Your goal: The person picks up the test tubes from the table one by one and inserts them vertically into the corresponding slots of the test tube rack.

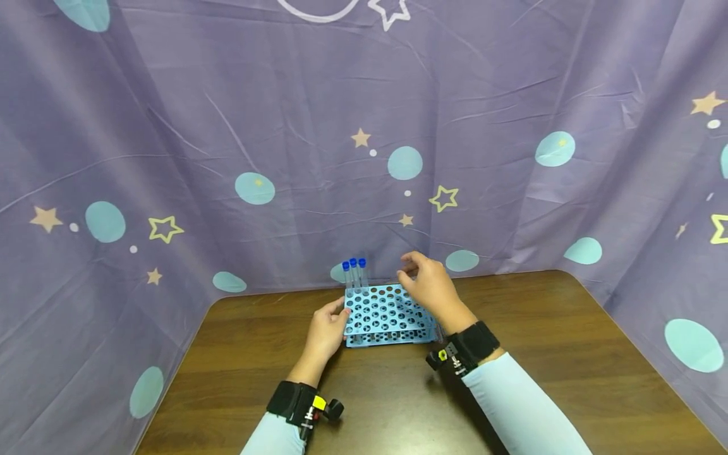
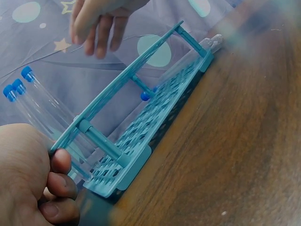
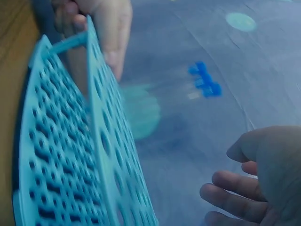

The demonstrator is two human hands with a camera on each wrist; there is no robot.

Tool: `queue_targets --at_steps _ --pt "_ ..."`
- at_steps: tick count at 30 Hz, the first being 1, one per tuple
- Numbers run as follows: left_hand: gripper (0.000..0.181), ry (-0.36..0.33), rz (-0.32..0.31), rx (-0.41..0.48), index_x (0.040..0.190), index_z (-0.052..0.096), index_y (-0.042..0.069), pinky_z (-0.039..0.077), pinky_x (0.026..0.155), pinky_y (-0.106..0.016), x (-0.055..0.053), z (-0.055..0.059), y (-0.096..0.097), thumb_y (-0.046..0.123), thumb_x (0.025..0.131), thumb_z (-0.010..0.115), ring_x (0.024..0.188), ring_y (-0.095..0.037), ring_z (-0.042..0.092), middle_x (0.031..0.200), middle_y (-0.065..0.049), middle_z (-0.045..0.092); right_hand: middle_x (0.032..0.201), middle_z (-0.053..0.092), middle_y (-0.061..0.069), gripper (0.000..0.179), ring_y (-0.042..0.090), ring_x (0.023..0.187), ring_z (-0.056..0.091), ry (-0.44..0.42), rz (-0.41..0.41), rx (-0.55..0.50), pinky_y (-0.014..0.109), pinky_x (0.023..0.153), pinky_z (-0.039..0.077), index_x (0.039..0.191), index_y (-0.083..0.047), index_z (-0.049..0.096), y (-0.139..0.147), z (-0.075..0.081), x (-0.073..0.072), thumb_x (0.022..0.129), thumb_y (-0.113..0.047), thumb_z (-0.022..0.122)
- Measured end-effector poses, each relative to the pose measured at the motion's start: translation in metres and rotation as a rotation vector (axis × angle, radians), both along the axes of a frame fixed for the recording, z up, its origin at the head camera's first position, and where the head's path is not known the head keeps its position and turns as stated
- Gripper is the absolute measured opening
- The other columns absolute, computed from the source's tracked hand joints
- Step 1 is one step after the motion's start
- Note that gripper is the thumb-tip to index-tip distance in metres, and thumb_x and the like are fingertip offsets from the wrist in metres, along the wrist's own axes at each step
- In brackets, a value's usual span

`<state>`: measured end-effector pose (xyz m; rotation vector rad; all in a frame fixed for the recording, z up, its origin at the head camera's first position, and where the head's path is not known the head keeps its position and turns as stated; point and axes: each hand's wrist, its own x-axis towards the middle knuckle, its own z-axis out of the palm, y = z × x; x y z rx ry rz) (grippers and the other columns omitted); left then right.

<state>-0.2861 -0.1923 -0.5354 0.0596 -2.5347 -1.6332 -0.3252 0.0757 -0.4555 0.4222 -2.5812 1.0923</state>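
Observation:
A light-blue test tube rack (image 1: 387, 313) with two perforated tiers stands on the table. My left hand (image 1: 325, 330) grips its left end, the thumb at the upper tier and the other fingers curled beside it, as the left wrist view (image 2: 28, 179) shows. Three clear test tubes (image 1: 354, 273) with blue caps stand upright in the back left corner of the rack. Over the rack's right part hovers my right hand (image 1: 432, 287), fingers loosely bent and apart, holding nothing. In the right wrist view the blue caps (image 3: 205, 81) are blurred.
Behind the rack's lower tier, the left wrist view shows another blue cap (image 2: 145, 96) and clear tubes (image 2: 211, 43) lying low, partly hidden. A purple patterned curtain (image 1: 307, 158) hangs behind the brown wooden table (image 1: 256, 354).

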Motion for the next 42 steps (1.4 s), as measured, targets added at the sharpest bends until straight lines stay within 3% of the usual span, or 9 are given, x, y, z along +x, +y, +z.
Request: queue_targets --at_steps 7,14,24,34,42 --pt "0.047 0.008 0.0 0.002 0.156 0.066 -0.001 0.062 0.058 -0.028 -0.001 0.0 -0.001 0.018 0.113 0.068 0.057 -0.014 0.068 0.097 -0.021 0.086 0.117 0.085 0.013 0.04 0.032 0.103 0.082 -0.025 -0.058 -0.037 0.05 0.081 0.067 0.145 -0.005 0.07 0.036 -0.006 -0.003 0.11 -0.023 0.073" --pt "0.048 0.005 -0.01 0.015 0.156 0.065 -0.002 0.063 0.059 -0.03 -0.001 -0.002 0.0 0.019 0.113 0.068 0.061 -0.015 0.071 0.101 -0.021 0.086 0.115 0.086 0.015 0.037 0.033 0.095 0.083 -0.008 -0.151 0.014 0.05 0.076 0.067 0.14 -0.004 0.074 0.068 -0.011 -0.007 0.11 -0.025 0.071" --pt "0.047 0.011 -0.01 0.009 0.156 0.065 -0.003 0.06 0.057 -0.028 -0.002 -0.002 -0.001 0.018 0.113 0.068 0.057 -0.015 0.069 0.095 -0.019 0.086 0.106 0.085 0.012 0.044 0.023 0.076 0.073 -0.151 -0.197 0.085 0.043 0.069 0.059 0.142 -0.005 0.075 0.094 -0.029 -0.014 0.105 -0.03 0.071" --pt "0.047 0.014 -0.001 0.0 0.156 0.066 -0.001 0.062 0.059 -0.028 -0.003 0.0 -0.001 0.018 0.113 0.068 0.057 -0.017 0.07 0.094 -0.019 0.086 0.122 0.082 0.019 0.051 0.039 0.113 0.079 -0.287 -0.167 0.147 0.061 0.098 0.063 0.148 -0.004 0.071 0.101 -0.04 -0.02 0.106 -0.032 0.073" --pt "0.048 0.004 -0.003 -0.007 0.156 0.066 -0.002 0.061 0.058 -0.028 -0.002 -0.002 0.0 0.019 0.113 0.068 0.057 -0.015 0.069 0.095 -0.018 0.086 0.117 0.083 0.018 0.053 0.036 0.11 0.079 -0.348 -0.12 0.161 0.061 0.1 0.063 0.149 0.001 0.07 0.102 -0.047 -0.015 0.107 -0.031 0.075"
